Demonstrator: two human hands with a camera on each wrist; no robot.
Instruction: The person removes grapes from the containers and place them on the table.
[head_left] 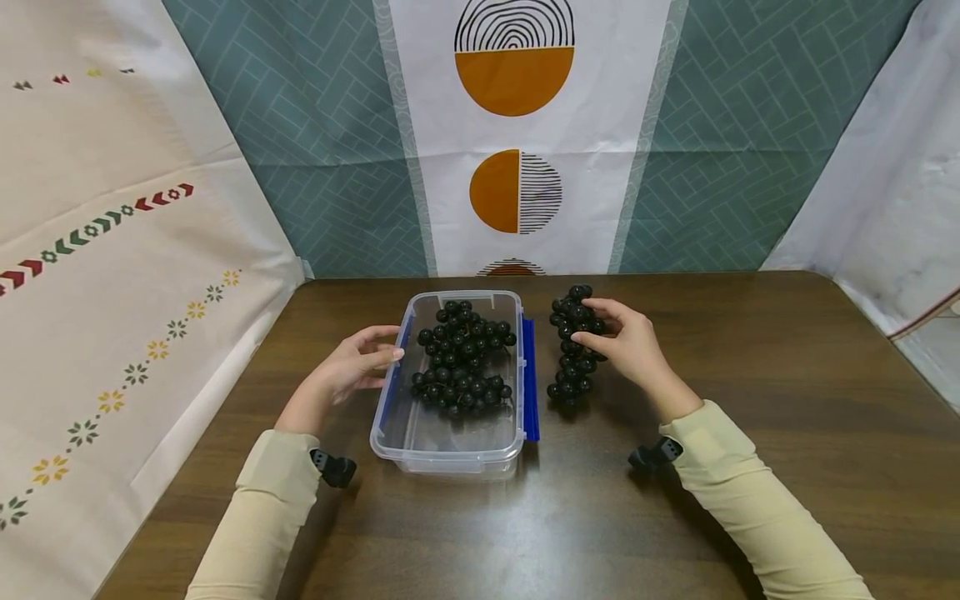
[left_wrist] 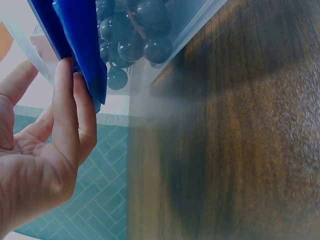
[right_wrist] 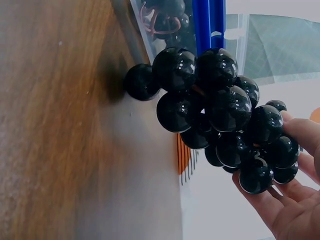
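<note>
A clear plastic container (head_left: 459,443) with blue latch flaps stands on the table. Dark grape bunches (head_left: 461,358) lie inside it. My left hand (head_left: 358,362) is at the container's left side, thumb tip at the rim. In the left wrist view, its fairly straight fingers (left_wrist: 65,110) touch the blue flap (left_wrist: 82,45). Right of the container, my right hand (head_left: 630,342) holds another bunch of black grapes (head_left: 573,358) between thumb and fingers. That bunch hangs lengthwise, its near end close over the table in the right wrist view, where the glossy grapes (right_wrist: 230,107) hide part of the fingers.
The brown wooden table (head_left: 465,542) reaches back to a patterned cloth (head_left: 337,167) hung behind it. A blue latch flap (head_left: 530,379) sticks out on the container's right side, between it and the held bunch. A white embroidered cloth (head_left: 112,317) hangs at the left.
</note>
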